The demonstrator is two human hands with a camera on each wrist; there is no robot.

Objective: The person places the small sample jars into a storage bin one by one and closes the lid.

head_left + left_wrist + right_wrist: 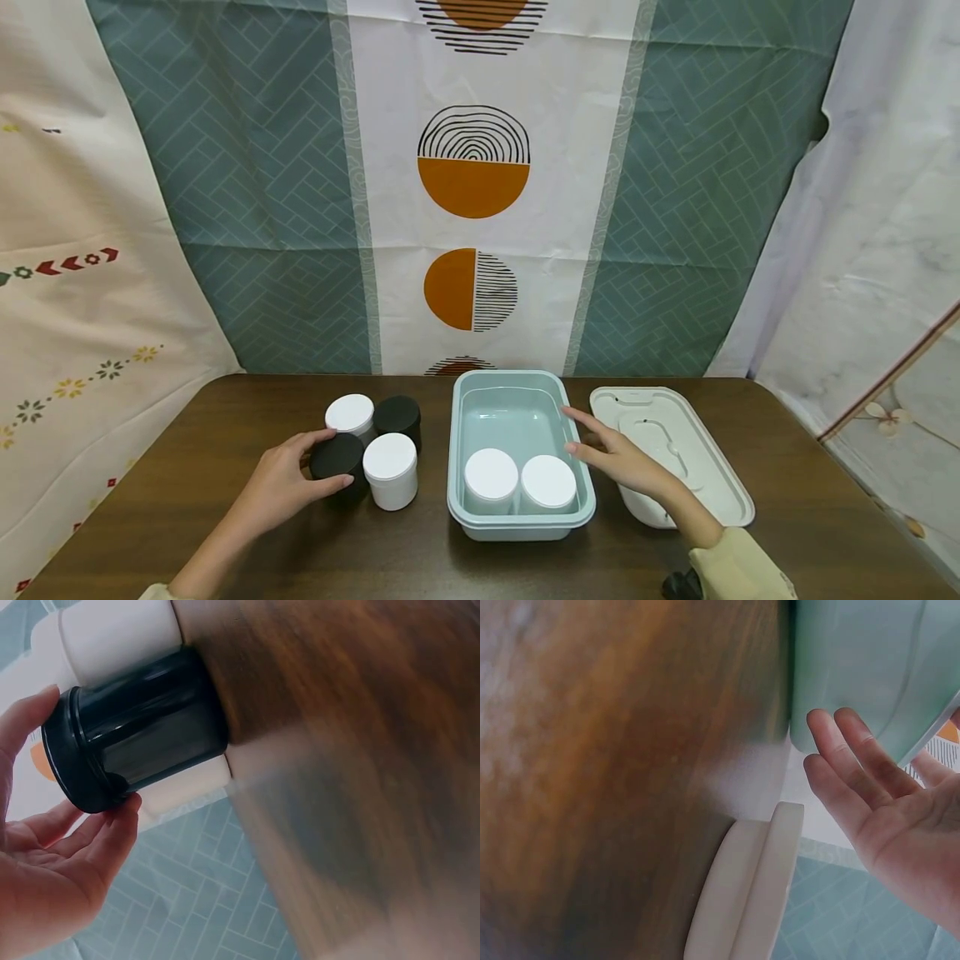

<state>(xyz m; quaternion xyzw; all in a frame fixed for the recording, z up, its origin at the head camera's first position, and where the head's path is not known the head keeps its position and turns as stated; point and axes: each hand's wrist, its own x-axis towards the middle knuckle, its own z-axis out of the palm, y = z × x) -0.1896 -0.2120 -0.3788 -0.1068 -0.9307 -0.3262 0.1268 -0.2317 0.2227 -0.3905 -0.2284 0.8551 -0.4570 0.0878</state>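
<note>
- Inside the tub (513, 429), at its near end, stood two white jars (491, 477).
- Four more jars (392, 479), two white and two black, stood to its left, so the work looked partway done.
- The left hand (279, 481) gripped the nearer black jar (337, 455); the right hand (621, 460) had its fingers spread at the tub's right rim.
- The lid (712, 471) lay off to the right.
- Dark wood made the surface (390, 558); patterned cloths (262, 167) hung round it.

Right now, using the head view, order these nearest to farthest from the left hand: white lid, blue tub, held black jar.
1. Held black jar: in the left hand.
2. Blue tub: middle, right of the jar.
3. White lid: right of the tub.
</note>
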